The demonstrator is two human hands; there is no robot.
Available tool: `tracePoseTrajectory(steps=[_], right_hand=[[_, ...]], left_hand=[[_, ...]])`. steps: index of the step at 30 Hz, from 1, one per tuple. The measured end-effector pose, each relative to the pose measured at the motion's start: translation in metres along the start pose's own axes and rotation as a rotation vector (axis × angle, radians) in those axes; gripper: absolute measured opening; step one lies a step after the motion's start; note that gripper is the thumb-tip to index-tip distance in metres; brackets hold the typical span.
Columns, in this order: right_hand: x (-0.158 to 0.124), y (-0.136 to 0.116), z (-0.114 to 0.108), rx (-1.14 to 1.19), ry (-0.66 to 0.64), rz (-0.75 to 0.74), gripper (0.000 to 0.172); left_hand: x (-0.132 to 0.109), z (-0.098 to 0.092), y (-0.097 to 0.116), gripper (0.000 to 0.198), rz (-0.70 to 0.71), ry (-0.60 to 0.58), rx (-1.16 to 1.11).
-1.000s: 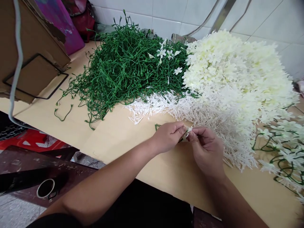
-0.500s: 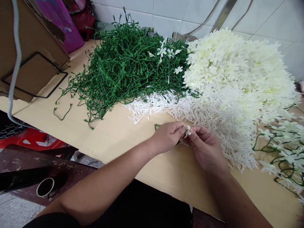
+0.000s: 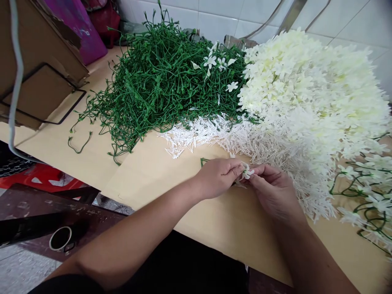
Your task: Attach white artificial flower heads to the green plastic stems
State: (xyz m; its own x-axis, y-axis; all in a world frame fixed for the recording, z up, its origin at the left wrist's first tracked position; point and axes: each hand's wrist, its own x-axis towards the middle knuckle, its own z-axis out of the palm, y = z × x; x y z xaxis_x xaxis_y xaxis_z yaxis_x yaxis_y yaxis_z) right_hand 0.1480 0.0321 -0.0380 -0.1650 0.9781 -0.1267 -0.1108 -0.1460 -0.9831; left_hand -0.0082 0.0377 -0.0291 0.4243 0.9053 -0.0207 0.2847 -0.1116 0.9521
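Observation:
Over the front of the tabletop, my left hand (image 3: pixel 216 179) is closed, pinching a white artificial flower (image 3: pixel 247 173) at its base. A bent green stem (image 3: pixel 203 161) sticks out behind that hand; whether it belongs to the flower is hidden. My right hand (image 3: pixel 274 188) has its thumb and forefinger pressed together at the flower's right-hand petals. Just beyond both hands lies a heap of thin white stamen sticks (image 3: pixel 229 132). Behind it are a large pile of green plastic stems (image 3: pixel 165 81) and a pile of loose white blossoms (image 3: pixel 306 77).
At the right edge lie white flowers on green stems (image 3: pixel 373 200). A cardboard box (image 3: pixel 39 73) with a black wire frame (image 3: pixel 61 121) and a hanging pale cable (image 3: pixel 15 81) stand at the left. Below the table is a mug (image 3: pixel 60 239) on a dark bench.
The flower between my fingers has turned, showing more petals and some green. My right hand has shifted slightly right, apart from my left fingertips. The camera view has moved a little.

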Motion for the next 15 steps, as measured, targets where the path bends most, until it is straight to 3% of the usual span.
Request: tracePoseTrajectory(steps=[15], right_hand=[[-0.0014, 0.0006, 0.0061, -0.061, 0.044, 0.004, 0.015]], left_hand=[[-0.0008, 0.004, 0.0023, 0.026, -0.032, 0.032, 0.165]])
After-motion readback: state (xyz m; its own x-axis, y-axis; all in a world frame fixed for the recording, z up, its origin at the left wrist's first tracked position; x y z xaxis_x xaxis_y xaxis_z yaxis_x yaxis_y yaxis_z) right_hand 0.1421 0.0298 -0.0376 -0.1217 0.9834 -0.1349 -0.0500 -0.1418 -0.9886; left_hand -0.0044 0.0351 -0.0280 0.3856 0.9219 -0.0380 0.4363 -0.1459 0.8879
